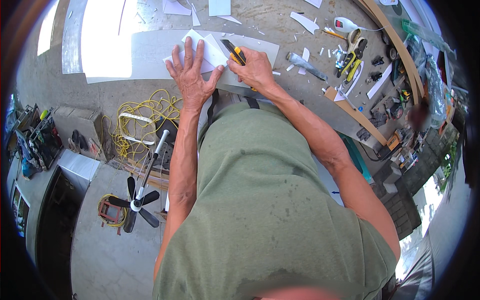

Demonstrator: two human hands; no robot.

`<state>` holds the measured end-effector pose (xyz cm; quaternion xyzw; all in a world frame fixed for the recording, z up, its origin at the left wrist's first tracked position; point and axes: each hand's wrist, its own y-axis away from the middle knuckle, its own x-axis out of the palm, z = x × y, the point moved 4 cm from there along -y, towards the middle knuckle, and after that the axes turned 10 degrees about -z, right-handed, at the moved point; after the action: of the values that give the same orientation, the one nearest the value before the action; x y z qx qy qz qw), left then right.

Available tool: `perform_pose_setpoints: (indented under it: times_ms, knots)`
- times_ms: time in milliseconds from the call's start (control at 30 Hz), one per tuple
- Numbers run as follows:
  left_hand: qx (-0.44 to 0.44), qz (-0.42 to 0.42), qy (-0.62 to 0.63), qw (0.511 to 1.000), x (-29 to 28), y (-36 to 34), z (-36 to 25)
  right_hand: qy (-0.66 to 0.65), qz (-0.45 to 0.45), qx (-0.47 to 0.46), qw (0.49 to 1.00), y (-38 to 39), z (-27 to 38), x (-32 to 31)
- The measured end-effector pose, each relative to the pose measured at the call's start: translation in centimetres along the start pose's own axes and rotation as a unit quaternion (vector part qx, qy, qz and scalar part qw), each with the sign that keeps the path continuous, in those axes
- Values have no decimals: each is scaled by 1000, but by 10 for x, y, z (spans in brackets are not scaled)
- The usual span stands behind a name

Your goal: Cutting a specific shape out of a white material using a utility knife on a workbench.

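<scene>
My left hand (192,77) lies flat with fingers spread over white cut sheets (214,54) that overlap on the table. My right hand (256,70) is closed round a yellow and black utility knife (238,55). The knife's dark front end points up and to the left, just right of the white sheets, near my left thumb. Under the sheets stretches a long pale panel (155,62). Whether the blade touches anything I cannot tell.
White offcuts (304,23) litter the table. To the right are a crumpled tube (307,66), yellow-handled snips (351,69), a pencil (335,33) and a white bottle (345,24). Yellow cord (131,125) and a black-bladed fan (135,204) are at the lower left.
</scene>
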<state>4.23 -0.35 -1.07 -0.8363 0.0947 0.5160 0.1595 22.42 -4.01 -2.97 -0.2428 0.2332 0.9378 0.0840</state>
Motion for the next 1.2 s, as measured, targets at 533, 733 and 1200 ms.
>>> perform_pose_setpoints:
  times_ms: [533,733,1200]
  knots:
    - [-62,60,-17,996,-6,-8,-14,129,68,-105,984,-7,58,-7]
    - [-61,66,-30,996,-9,-9,-16,182,73,-132,972,-7,59,-2]
    - [-46,74,-41,995,-4,-14,-33,244,69,-165,953,-4,70,2]
